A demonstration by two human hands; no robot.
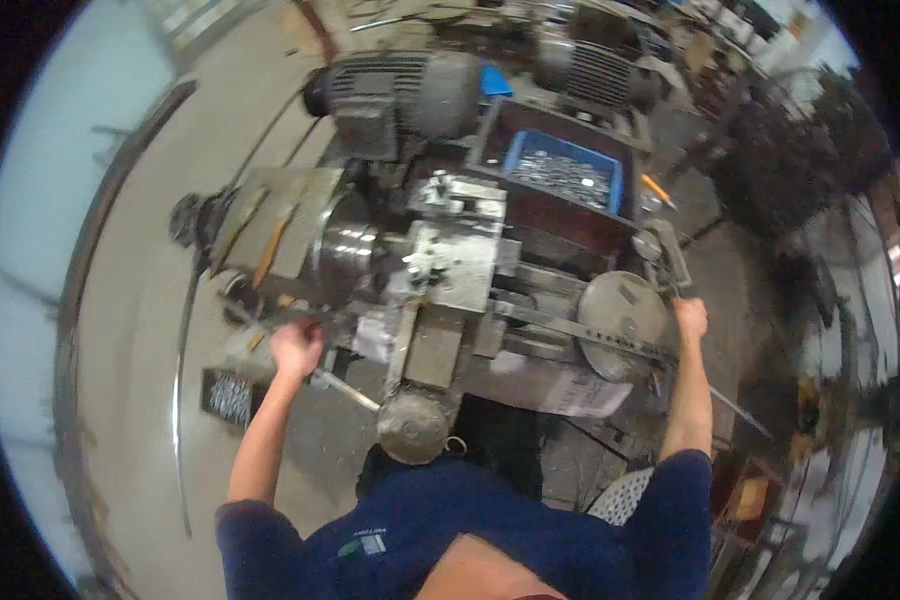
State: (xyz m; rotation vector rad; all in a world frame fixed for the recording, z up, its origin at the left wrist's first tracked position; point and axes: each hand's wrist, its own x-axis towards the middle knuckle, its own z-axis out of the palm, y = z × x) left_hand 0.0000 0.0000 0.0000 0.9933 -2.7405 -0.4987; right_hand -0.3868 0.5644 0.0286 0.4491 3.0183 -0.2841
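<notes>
Head view is showing a grey lever (680, 264) running away from the right hand (691, 318), the nearer one, seemingly gripping its near end; well leftward, a metal chuck (348, 245) is sitting beyond the left hand (298, 348), whose hold I cannot tell.

Pale bluish wall (30, 220) at left, beige floor (135, 300), dark strip (74, 280) between (curved here).

Single view: left one of two fisheyes, head-worn. Looks steeply down and forward over wearer's dark blue shirt (490, 515), very near, along lower edge. Lathe (455, 260) mid-frame, seen from above, near; motor (405, 95) farther off, up top. Floor (140, 330) and wall (40, 230) curve at left rim.
</notes>
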